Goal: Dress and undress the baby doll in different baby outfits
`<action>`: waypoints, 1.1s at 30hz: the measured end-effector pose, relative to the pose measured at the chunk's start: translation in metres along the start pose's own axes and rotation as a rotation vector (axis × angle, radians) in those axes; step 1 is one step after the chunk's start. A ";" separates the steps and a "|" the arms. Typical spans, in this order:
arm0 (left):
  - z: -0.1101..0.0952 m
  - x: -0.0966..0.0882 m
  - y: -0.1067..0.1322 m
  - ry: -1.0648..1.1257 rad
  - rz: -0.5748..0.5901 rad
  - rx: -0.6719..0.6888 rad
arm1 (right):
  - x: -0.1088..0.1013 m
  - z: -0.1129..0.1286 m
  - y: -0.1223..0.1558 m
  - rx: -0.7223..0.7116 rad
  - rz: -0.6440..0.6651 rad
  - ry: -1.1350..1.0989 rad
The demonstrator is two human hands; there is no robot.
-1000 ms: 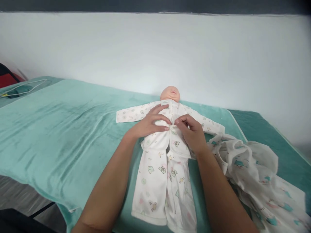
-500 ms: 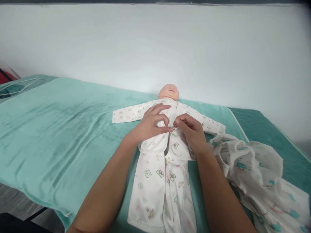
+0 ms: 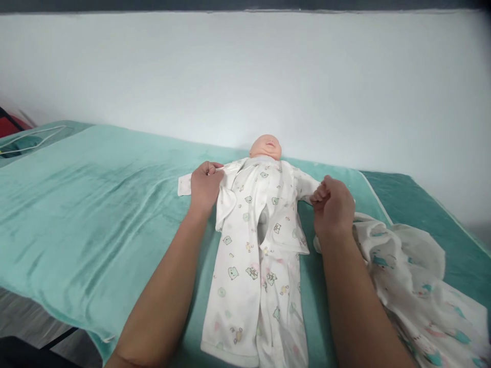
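Observation:
A baby doll (image 3: 265, 146) lies on its back, in a white printed baby top (image 3: 264, 189) and matching trousers (image 3: 233, 286). The top's left front is folded out to the side, showing its plain white inner face. My left hand (image 3: 207, 184) is closed on that edge, over the left sleeve. At the opposite sleeve, my right hand (image 3: 333, 207) is closed with its fingers curled in. Whatever it may pinch there is hidden. Printed cloth with bears covers the doll's chest, and a gap shows at its waist.
A crumpled white printed garment (image 3: 406, 271) lies to the right, beside my right forearm. Light green plush cloth (image 3: 95, 204) covers the table, with a darker green strip at the right. A white wall (image 3: 245, 76) rises behind the doll.
My hands have moved apart from the middle of the chest, left hand outward left, right hand outward right. The left front of the top has been drawn open.

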State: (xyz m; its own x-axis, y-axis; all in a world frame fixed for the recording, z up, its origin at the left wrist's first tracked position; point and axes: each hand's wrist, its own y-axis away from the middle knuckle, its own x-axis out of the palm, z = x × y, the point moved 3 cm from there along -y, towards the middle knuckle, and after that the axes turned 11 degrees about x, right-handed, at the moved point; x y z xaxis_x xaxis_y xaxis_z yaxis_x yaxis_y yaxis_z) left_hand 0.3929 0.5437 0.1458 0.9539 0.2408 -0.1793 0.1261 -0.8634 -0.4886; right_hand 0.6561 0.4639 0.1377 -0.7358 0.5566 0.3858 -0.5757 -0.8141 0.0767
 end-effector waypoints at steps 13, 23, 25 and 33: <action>0.014 -0.005 -0.001 -0.504 0.053 0.183 | 0.026 -0.003 0.015 -0.019 0.183 0.503; 0.013 -0.002 -0.004 -0.827 0.141 0.301 | -0.025 0.003 -0.018 -0.234 -0.184 0.884; 0.006 0.009 -0.004 -0.795 0.208 0.408 | -0.010 -0.002 -0.016 -0.430 -0.053 0.976; 0.027 0.026 -0.010 -0.836 0.457 0.393 | 0.038 -0.021 -0.052 -0.431 0.272 1.232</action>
State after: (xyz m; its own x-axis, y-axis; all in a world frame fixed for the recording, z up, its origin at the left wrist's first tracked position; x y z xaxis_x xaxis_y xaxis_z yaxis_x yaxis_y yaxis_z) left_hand 0.4091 0.5704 0.1232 0.3747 0.2873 -0.8815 -0.4423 -0.7802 -0.4423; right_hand 0.6504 0.5311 0.1295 -0.5533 0.3570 -0.7526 -0.2579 -0.9325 -0.2527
